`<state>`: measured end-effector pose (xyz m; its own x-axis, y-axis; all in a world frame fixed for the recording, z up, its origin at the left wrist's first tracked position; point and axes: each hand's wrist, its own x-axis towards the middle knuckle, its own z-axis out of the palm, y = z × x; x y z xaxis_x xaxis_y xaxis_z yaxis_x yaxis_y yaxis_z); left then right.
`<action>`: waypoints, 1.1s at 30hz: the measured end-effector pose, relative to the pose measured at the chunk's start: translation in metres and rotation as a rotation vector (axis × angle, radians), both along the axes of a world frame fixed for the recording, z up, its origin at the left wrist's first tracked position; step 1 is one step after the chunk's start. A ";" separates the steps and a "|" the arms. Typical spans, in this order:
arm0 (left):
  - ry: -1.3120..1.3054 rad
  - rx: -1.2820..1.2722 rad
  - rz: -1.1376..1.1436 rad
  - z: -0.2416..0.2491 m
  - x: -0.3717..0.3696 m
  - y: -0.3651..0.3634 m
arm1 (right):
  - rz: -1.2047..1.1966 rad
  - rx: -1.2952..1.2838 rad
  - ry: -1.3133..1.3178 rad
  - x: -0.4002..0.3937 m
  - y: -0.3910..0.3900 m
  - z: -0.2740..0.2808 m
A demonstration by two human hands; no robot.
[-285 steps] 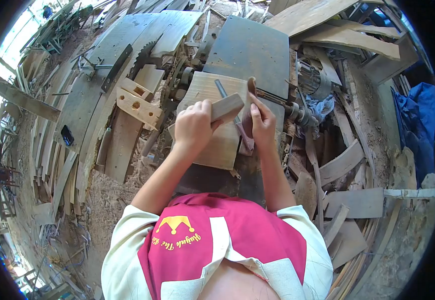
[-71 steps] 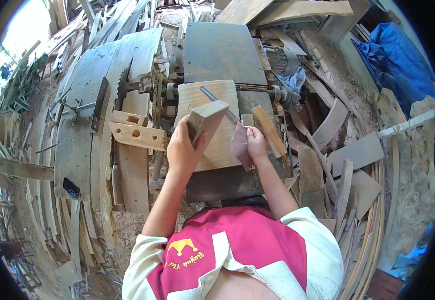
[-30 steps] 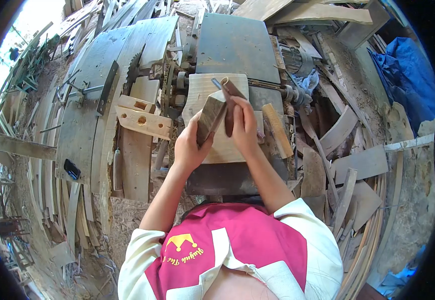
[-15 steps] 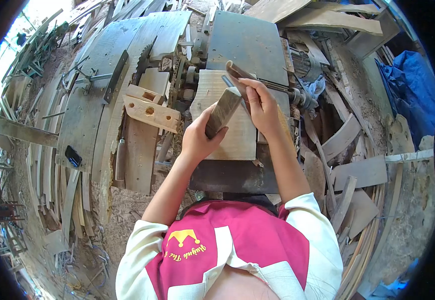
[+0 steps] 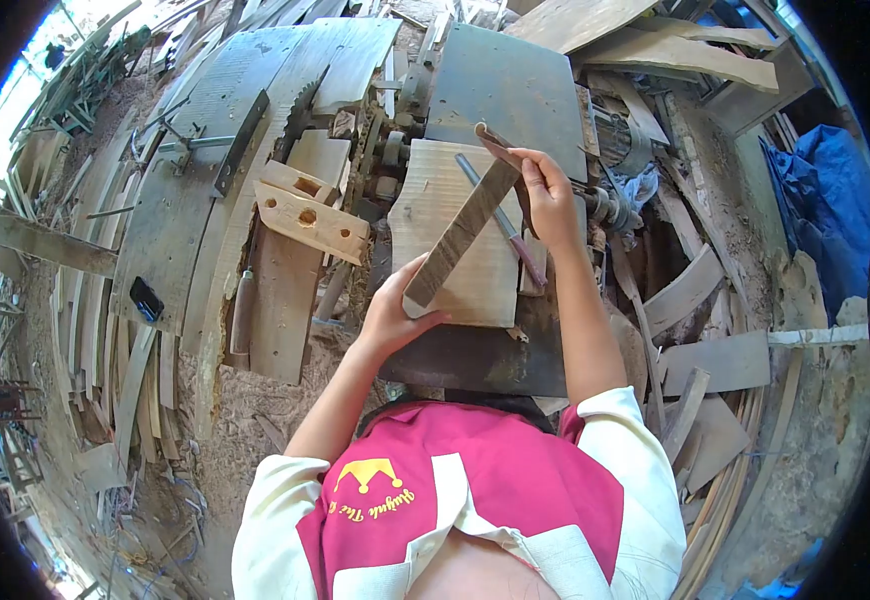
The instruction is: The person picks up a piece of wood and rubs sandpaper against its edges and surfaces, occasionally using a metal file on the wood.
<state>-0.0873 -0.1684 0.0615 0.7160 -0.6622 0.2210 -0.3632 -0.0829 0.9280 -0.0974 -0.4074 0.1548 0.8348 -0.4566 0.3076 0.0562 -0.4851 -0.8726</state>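
Observation:
My left hand [image 5: 395,310] grips the lower end of a rectangular wooden block [image 5: 465,240], which slants up to the right. Closed around a brown curled strip that looks like sandpaper [image 5: 495,142], my right hand [image 5: 553,205] is at the block's upper end, where the strip overlaps it. Under the block, a chisel [image 5: 529,262] with a reddish handle and a metal shaft lies across a pale wooden board [image 5: 415,200].
To the left, a pale block with round holes [image 5: 310,222] rests beside a toothed saw blade [image 5: 300,110]. A wooden-handled tool [image 5: 243,310] and a dark phone-like object [image 5: 146,300] lie farther left. A motor [image 5: 623,135] and a blue tarp [image 5: 825,190] are at right.
The block has swung so its length shows, its lower end now in my left hand and its upper end by the strip. My right hand has shifted slightly right; the chisel is more exposed.

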 end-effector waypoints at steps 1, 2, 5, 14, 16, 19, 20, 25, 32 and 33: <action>-0.010 0.028 0.048 -0.005 0.000 -0.003 | -0.008 -0.008 -0.045 0.002 -0.002 -0.001; -0.021 0.056 0.095 -0.008 0.000 -0.006 | -0.007 -0.009 -0.043 0.003 -0.002 -0.002; 0.047 -0.007 0.136 -0.001 -0.001 -0.011 | -0.026 -0.036 -0.048 0.006 -0.006 -0.003; -0.024 0.129 0.168 0.017 0.002 -0.003 | -0.039 0.021 0.011 0.012 -0.018 -0.039; -0.053 0.145 0.184 0.023 0.001 0.001 | -0.035 0.059 0.022 0.013 -0.013 -0.038; -0.109 0.183 0.209 0.040 0.003 0.006 | -0.021 0.115 0.043 0.015 -0.010 -0.034; -0.131 0.212 0.212 0.048 0.003 0.009 | -0.018 0.139 0.059 0.015 -0.008 -0.034; -0.180 0.283 0.239 0.084 0.008 0.026 | 0.051 0.303 0.067 0.011 0.005 -0.041; -0.132 0.329 0.262 0.101 0.009 0.026 | 0.131 0.112 0.115 -0.003 0.032 -0.049; -0.091 0.305 0.268 0.101 0.009 0.023 | 0.135 0.049 0.112 -0.004 0.036 -0.046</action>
<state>-0.0785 -0.1456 0.1628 0.8586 -0.4997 0.1141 -0.3707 -0.4517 0.8115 -0.1018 -0.3709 0.1092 0.9174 -0.3501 0.1891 0.0188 -0.4365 -0.8995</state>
